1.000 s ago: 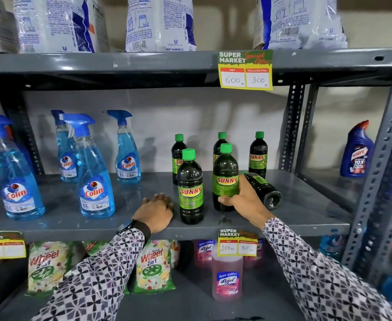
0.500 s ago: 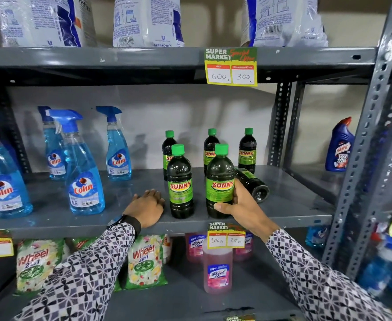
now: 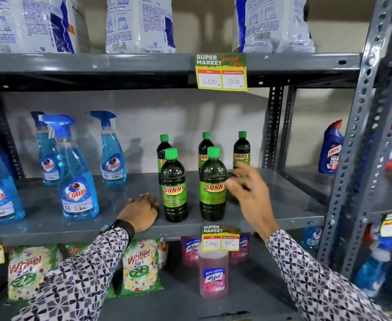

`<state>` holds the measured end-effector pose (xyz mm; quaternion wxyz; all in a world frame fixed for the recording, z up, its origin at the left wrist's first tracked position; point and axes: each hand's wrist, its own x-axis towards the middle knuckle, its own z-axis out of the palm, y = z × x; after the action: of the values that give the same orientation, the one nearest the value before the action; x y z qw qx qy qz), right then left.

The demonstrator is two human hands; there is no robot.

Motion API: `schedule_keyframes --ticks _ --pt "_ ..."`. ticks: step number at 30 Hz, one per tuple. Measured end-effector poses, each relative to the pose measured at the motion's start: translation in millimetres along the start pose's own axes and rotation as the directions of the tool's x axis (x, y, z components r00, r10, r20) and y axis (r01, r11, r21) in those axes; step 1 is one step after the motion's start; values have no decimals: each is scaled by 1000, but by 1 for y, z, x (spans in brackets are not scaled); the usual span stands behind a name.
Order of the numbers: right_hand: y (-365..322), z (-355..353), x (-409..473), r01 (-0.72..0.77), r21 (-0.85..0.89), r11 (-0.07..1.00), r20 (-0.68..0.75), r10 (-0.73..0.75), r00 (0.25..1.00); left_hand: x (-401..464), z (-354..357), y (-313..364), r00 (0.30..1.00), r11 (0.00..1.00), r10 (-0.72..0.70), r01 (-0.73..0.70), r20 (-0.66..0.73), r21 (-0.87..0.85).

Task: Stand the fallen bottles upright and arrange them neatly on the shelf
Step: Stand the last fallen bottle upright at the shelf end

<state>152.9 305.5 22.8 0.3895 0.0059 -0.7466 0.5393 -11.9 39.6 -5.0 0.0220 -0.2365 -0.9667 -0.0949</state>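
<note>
Five dark SUNNY bottles with green caps stand upright on the grey middle shelf [image 3: 283, 205]: two in front [image 3: 173, 188] [image 3: 213, 186] and three behind [image 3: 163, 154] [image 3: 204, 147] [image 3: 241, 149]. A sixth bottle [image 3: 231, 174] lies on its side behind the front right one; only a sliver shows past my fingers. My right hand [image 3: 248, 191] hovers in front of it with blurred, spread fingers, holding nothing. My left hand [image 3: 141, 212] rests flat on the shelf, just left of the front left bottle.
Blue Colin spray bottles [image 3: 79, 177] stand on the left of the same shelf. A Harpic bottle [image 3: 331, 149] stands on the neighbouring shelf, past the perforated post [image 3: 361, 135]. White bags fill the shelf above. Below stand a pink Lizol bottle [image 3: 213, 272] and Wheel packs [image 3: 141, 265].
My right hand has let go of the front right bottle and moved up and right, covering the lying bottle. My left hand has stayed flat on the shelf.
</note>
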Motion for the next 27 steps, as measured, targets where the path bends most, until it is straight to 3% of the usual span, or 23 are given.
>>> schedule_keyframes --ticks 2,4,6,7,11,13,14,20,23,25,27 --pt "-3 -12 21 101 -128 987 -330 -138 934 2 1 -1 1000 1000 -1 1 4 3" --pt "4 -23 53 -22 -325 945 -393 -114 913 5 4 -5 1000 999 7 -8 14 40" --pt "19 -32 87 -283 -483 828 -235 189 954 8 7 -10 999 996 32 -33 21 83" --pt "24 -34 100 -375 -534 758 -160 345 925 9 8 -12 999 996 34 -36 20 84" --pt "8 -32 117 -598 -587 546 65 768 637 12 11 -16 999 997 32 -33 4 73" --pt "0 -25 115 -604 -630 488 128 833 539 11 10 -15 999 997 33 -33 -8 64" --pt "0 -22 115 -605 -633 482 132 838 529 10 9 -13 999 998 32 -31 -13 52" --pt "4 -19 109 -619 -528 581 137 778 613 6 5 -7 1000 999 25 -25 -13 44" --pt "9 -29 112 -593 -281 754 117 641 759 8 5 -7 999 999 34 -33 -26 39" --pt "14 -32 109 -492 -145 859 78 505 859 10 7 -9 999 995 50 -49 -12 86" --pt "24 -35 103 -359 -128 924 26 365 931 13 11 -14 998 992 61 -60 -4 109"
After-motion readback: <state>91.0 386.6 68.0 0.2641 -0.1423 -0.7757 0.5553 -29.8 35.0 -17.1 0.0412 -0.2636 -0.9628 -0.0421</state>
